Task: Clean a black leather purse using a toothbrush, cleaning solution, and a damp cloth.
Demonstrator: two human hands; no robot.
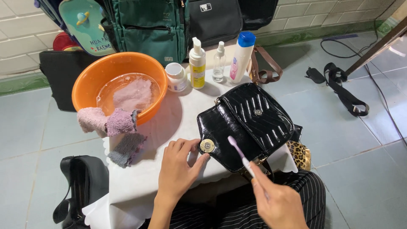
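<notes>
My left hand is bare, with no ring, watch or glove, and its forearm is uncovered as far as the lower edge of the view, so no sleeve shows. The nails are short and unpainted. My right hand is likewise bare, with no jewellery on the fingers that show; its wrist lies below the frame, so I cannot tell whether a sleeve begins there. My trousers are black with thin white pinstripes that run lengthwise along the legs, and the loose cloth gathers in soft folds over my lap and right knee. Nothing else of my clothing is in view.
</notes>
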